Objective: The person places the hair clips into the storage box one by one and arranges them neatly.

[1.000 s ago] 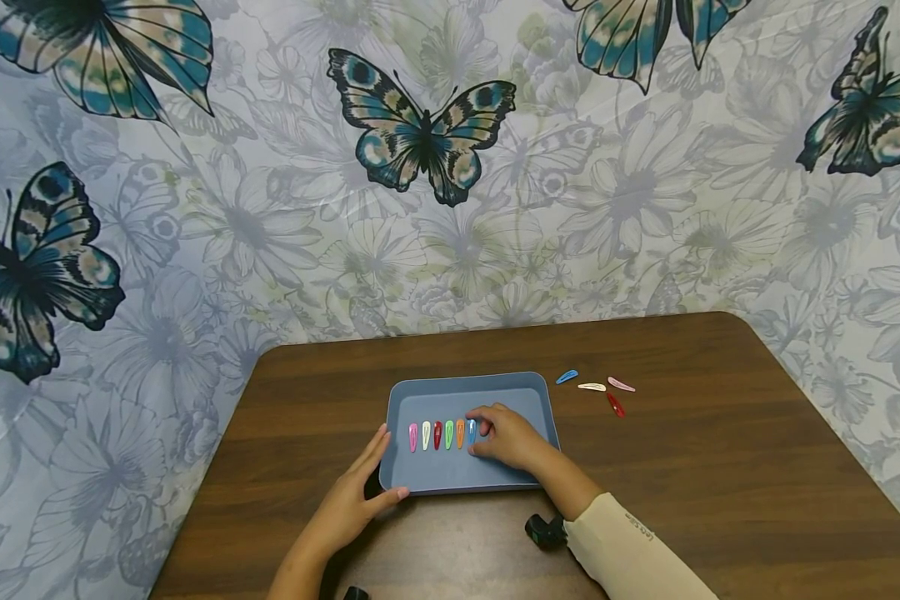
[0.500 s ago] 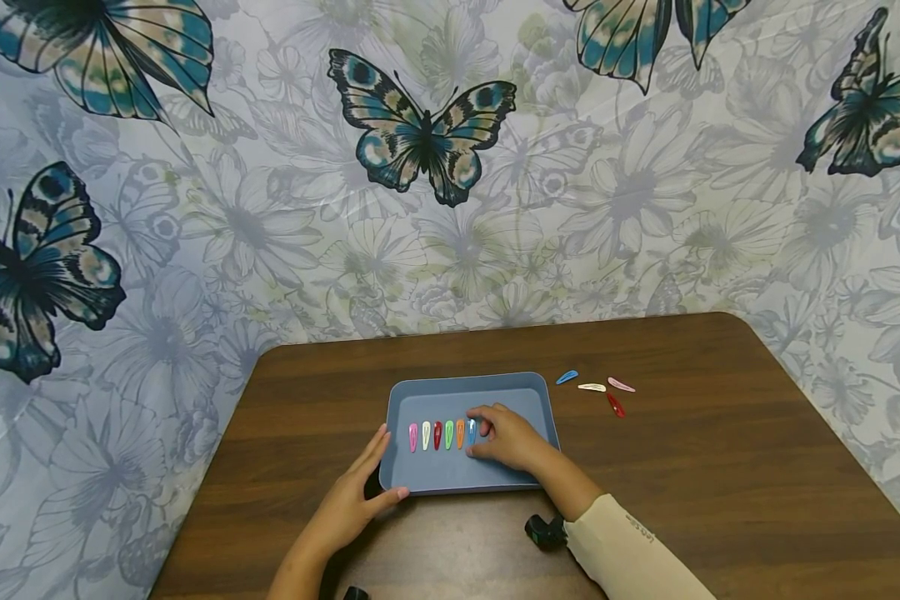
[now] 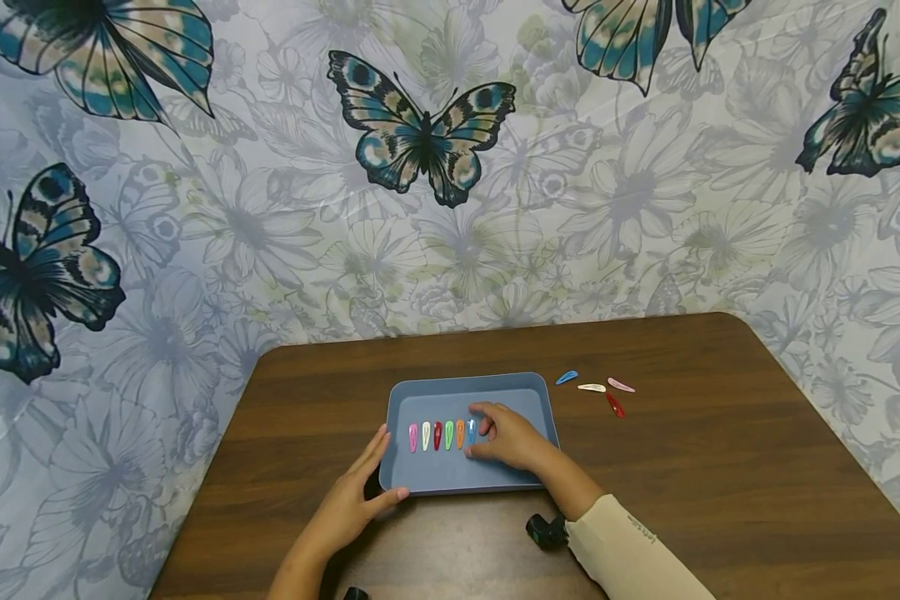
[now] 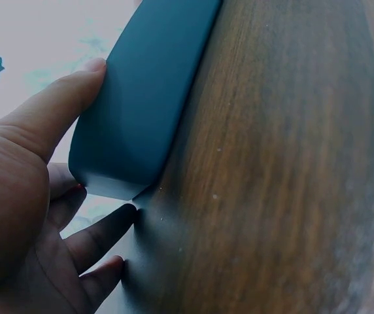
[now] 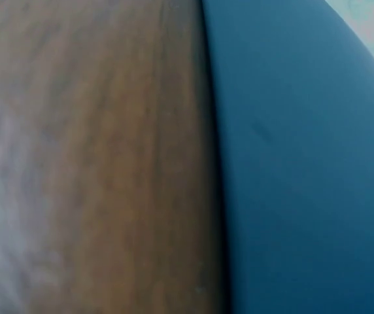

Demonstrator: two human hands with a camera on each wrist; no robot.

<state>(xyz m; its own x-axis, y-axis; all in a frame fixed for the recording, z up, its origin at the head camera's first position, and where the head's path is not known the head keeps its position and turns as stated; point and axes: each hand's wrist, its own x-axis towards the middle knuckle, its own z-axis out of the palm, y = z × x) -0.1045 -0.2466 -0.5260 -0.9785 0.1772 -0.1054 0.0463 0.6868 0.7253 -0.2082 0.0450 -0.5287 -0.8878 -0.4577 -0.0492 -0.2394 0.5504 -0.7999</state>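
Observation:
A blue-grey tray (image 3: 435, 479) lies on the table and holds a row of snap hair clips: pink (image 3: 413, 437), white (image 3: 426, 435), red (image 3: 437, 435), green (image 3: 449, 434), orange (image 3: 461, 433) and blue (image 3: 472, 431). My right hand (image 3: 512, 437) is over the tray, its thumb and index finger spread just beyond the two ends of the blue clip. My left hand (image 3: 348, 504) rests against the tray's near left corner with fairly straight fingers. In the left wrist view, the thumb of that left hand (image 4: 27, 190) touches the tray's wall (image 4: 144, 91). Only tray wall and table show in the right wrist view.
Right of the tray, loose hair clips lie on the brown table (image 3: 690, 450): blue (image 3: 567, 377), white (image 3: 592, 387), pink (image 3: 621, 384) and red (image 3: 615, 405). A black device (image 3: 546, 532) sits by the right wrist. A butterfly-patterned cloth (image 3: 420, 250) hangs behind the table.
The right index finger and thumb have spread slightly farther apart around the blue clip. The left hand, the tray and the clips stay where they were.

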